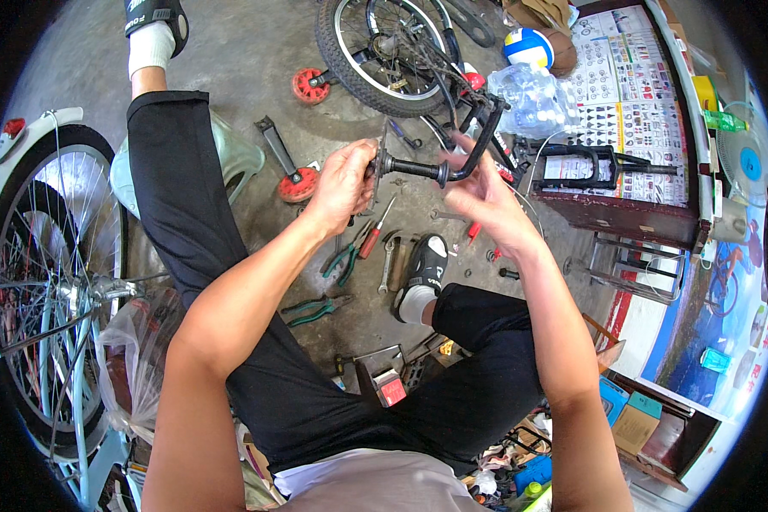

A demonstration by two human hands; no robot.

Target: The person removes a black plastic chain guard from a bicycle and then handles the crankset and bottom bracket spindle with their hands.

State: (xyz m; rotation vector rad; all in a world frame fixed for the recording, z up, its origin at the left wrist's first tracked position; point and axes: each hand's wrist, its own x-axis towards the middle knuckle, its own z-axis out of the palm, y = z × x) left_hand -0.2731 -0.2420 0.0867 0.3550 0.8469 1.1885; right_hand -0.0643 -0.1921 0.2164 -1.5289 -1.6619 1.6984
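My left hand (341, 183) is closed around the chainring end of a black bicycle crank (420, 169), holding it off the floor. The crank's axle runs sideways to the right, then its arm bends up and away. Around that bend is my right hand (486, 192), thumb and fingers apart and the fingertips smeared by motion; whether it touches the crank cannot be told. Below on the floor lie a red-handled screwdriver (370, 241), green-handled pliers (343, 263), a second pair of pliers (316, 310) and a wrench (388, 260).
A bicycle wheel (337, 64) lies ahead, near red caster wheels (297, 185). A light-blue bicycle (85, 401) stands at left. To the right are bottled water (533, 101) and a table (610, 224) bearing a black fork (578, 167). My shoe (422, 273) is beside the tools.
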